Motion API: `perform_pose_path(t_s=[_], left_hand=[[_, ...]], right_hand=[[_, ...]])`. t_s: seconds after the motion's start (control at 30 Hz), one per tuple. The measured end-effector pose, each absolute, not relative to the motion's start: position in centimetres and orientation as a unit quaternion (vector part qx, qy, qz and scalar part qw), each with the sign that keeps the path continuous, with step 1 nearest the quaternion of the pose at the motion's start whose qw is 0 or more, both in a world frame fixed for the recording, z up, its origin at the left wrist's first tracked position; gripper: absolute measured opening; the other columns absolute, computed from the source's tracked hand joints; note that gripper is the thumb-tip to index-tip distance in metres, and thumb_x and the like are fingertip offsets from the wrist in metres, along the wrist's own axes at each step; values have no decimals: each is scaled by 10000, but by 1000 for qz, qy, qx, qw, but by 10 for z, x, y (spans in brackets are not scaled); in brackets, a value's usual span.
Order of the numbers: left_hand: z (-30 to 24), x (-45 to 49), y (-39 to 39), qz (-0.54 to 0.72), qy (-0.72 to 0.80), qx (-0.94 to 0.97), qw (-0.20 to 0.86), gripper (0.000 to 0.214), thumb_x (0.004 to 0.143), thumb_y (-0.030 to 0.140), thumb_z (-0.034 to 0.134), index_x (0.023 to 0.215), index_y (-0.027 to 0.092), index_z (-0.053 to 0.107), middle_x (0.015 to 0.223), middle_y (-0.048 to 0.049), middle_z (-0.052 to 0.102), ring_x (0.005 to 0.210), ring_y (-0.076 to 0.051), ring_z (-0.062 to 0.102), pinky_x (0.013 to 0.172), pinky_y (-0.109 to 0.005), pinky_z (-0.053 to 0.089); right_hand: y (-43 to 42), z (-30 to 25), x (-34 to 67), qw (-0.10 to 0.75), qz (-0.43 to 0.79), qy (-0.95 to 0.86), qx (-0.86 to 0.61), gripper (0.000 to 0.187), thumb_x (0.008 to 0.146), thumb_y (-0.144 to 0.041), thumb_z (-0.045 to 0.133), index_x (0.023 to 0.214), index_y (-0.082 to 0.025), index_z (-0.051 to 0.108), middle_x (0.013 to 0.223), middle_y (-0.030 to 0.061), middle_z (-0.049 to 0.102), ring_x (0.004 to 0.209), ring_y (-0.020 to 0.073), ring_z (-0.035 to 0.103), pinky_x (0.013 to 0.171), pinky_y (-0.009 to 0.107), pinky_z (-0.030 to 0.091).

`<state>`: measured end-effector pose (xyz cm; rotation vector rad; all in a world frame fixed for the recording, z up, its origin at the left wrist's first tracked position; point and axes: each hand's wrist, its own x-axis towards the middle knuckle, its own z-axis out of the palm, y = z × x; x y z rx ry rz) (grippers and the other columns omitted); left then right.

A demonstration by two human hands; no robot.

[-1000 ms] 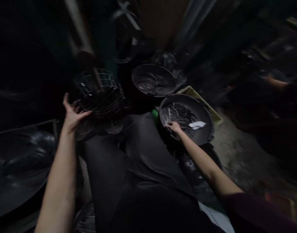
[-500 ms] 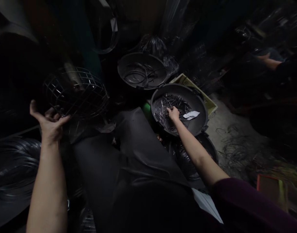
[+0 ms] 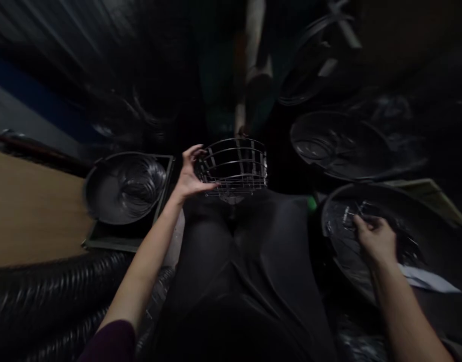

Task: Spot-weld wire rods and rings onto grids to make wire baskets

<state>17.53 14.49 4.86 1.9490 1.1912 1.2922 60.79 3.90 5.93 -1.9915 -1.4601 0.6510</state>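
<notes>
My left hand (image 3: 193,176) is closed on the left side of a round metal wire basket (image 3: 236,163), with the thumb along its low front edge and the fingers curled near its upper rim. The basket stands in front of my dark apron (image 3: 253,261). To the right, my right hand (image 3: 377,239) is over a wide dark pan (image 3: 331,236), its thumb and fingertips pinched together. Thin, shiny wire pieces (image 3: 349,213) show at the fingertips; blur hides how many are held. A white paper slip (image 3: 429,279) lies in the pan beside my wrist.
Another dark pan (image 3: 340,146) with wire in it sits farther back right, near a yellowish crate (image 3: 429,193). At left, a pan (image 3: 102,193) holds coiled wire (image 3: 142,183). Big dark wire coils (image 3: 57,291) lie at lower left. A pale upright rod (image 3: 240,118) stands behind the basket.
My view has turned to the left, so the basket now appears in the middle. My left hand keeps to the basket's left side. My right hand is still over the pan, fingers pinched.
</notes>
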Motion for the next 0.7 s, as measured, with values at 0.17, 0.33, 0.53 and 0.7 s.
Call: perform_pose_path(t_s=[0.17,0.33,0.53,0.7], left_hand=[[73,206,141,324,442,821,159,770,572,432,858,1240,249,522,1336,-119,482,1266,-327,450,1087,-505,371],[82,216,136,267,418,859,127,679,605,392,835,1228,262,598,1348,-127,438,1277,-353,417,1118,-589,281],[75,198,137,303,438,830,169,687,608,375,838,1241,251,602,1319,-122,408,1265,-331,416,1073,-518,398],[70,197,150,347,432,811,191,704,607,388,847,1247,219,604,1295,-129,401,1279,-324,417,1095,-495,394]], right_hand=[[69,120,502,300,463,-557,-620,341,675,-532,735,834,-236,680,774,65,693,693,190,643,633,318,485],[112,117,442,208,336,-726,-563,235,837,-376,616,858,-184,751,872,51,753,831,199,692,782,302,504],[109,104,435,96,39,-882,-460,444,894,-399,594,1302,-225,618,1174,69,696,909,220,716,601,266,483],[127,108,434,92,-42,-903,-418,353,956,-342,494,1273,-289,638,1145,16,707,800,169,723,528,244,427]])
